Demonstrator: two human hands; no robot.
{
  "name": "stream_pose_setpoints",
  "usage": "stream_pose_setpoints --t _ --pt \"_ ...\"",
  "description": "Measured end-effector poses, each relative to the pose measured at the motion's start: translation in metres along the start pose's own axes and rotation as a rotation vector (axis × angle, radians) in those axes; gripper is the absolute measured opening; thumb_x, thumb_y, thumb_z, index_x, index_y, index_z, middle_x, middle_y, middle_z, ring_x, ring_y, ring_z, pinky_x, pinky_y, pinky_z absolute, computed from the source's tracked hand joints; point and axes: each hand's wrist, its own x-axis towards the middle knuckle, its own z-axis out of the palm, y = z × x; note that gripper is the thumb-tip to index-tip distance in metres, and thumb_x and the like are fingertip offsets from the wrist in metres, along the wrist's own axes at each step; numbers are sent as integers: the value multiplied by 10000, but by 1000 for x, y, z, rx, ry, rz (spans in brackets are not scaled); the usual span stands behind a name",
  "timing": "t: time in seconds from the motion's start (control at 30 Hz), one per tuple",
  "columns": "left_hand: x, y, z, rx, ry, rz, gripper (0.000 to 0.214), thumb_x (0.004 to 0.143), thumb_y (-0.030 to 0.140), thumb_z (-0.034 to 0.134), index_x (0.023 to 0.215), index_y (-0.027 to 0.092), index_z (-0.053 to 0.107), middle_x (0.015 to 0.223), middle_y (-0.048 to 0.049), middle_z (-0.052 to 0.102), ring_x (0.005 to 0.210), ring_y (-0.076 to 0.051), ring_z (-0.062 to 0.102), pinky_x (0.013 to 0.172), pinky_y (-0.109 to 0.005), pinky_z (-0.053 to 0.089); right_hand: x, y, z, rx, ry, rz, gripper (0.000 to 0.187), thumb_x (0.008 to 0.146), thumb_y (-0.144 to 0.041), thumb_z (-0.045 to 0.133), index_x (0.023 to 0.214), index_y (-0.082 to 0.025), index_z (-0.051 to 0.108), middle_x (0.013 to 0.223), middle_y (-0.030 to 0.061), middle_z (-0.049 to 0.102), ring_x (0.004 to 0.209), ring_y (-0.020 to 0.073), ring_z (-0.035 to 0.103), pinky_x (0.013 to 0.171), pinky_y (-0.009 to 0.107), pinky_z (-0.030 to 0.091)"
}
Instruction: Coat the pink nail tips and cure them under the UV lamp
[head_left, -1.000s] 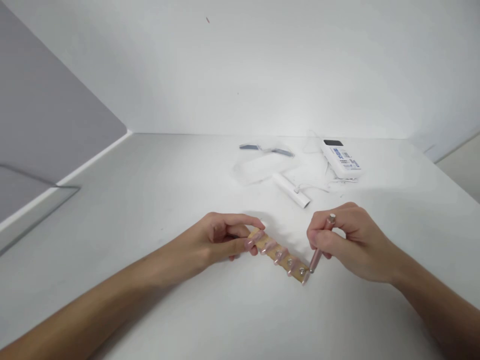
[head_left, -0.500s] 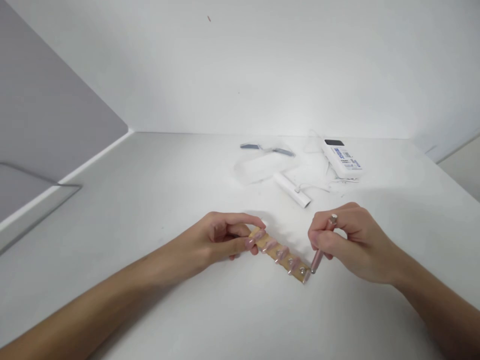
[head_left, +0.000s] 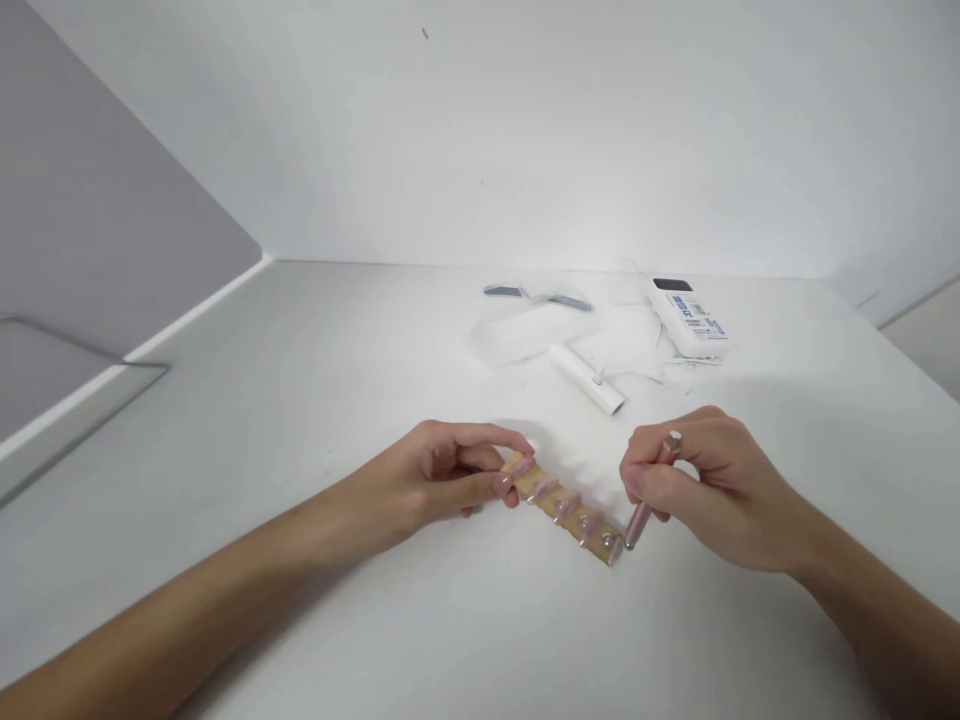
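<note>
While left fingers point(head_left: 517, 442) pinch it, the strip point(head_left: 571, 514) slants near-right toward right fingers' point(head_left: 651, 492) clamped pen point(head_left: 639, 522).

Bright, even, diffuse light washes the white counter point(head_left: 315, 380) almost into the wall point(head_left: 525, 130). Shadows are faint and soft-edged, with no harsh glare. White clutter point(head_left: 600, 340) at 1 o'clock looks overexposed and slightly soft. Straight lines bow at 9 o'clock.

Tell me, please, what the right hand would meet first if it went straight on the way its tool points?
Probably the last false nail on the wooden strip: the pink tool in the right hand points down at it, seemingly almost touching.
</note>
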Motion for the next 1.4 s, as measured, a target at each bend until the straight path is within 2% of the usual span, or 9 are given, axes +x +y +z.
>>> stream_pose_setpoints --t 0.2,0.37,0.6,0.77,0.83,1.03,1.23,1.4 --pt "0 1 0 3 14 8 284 916 427 655 1127 239 680 795 -24 643 676 -138 467 574 -252 354 2 -1 0 13 -13 13 271 837 -158 450 568 -195 452 487 -62 384 465 92 501 432 209 318" --pt "0 1 0 13 12 11 282 916 429 657 1126 242 683 793 -20 649 675 -137 483 576 -248 364 1 -2 -1 -7 -14 -9 271 837 -167 454 567 -193 456 484 -63 397 449 80 430 432 213 307" --pt "0 2 1 16 17 7 313 909 443 662 1146 240 681 801 -26 660 691 -146 503 579 -253 366 0 -3 0 -20 -7 -14 279 839 -172 463 562 -191 468 484 -61 415 440 75 405 433 212 310" --pt "-1 3 0 27 17 4 322 909 435 659 1156 229 679 810 -35 665 697 -153 509 589 -264 377 1 -2 0 5 -21 -5 278 841 -176 449 564 -196 457 481 -60 388 457 90 480 436 213 316" --pt "-1 3 0 27 21 2 323 907 436 665 1157 231 679 817 -37 672 698 -153 511 592 -265 376 2 -2 0 4 -19 -14 280 841 -181 455 561 -197 453 481 -58 389 460 90 471 439 214 318" --pt "0 2 0 19 15 15 288 914 412 659 1140 236 689 796 -26 665 667 -138 483 576 -254 362 2 -4 -1 -5 -17 -57 281 831 -156 456 553 -193 461 478 -58 468 440 74 353 426 220 281" --pt "0 3 0 17 25 11 297 902 413 673 1148 249 691 786 -17 654 682 -144 493 589 -254 375 0 -4 -1 3 -30 -71 300 839 -127 461 546 -187 481 500 -53 543 452 72 395 440 213 295" --pt "1 2 1 10 26 19 296 900 410 676 1143 242 694 774 -13 646 675 -135 482 588 -245 371 -1 -5 -1 13 -30 -73 303 846 -118 468 566 -185 564 488 -56 549 444 71 433 439 207 309"
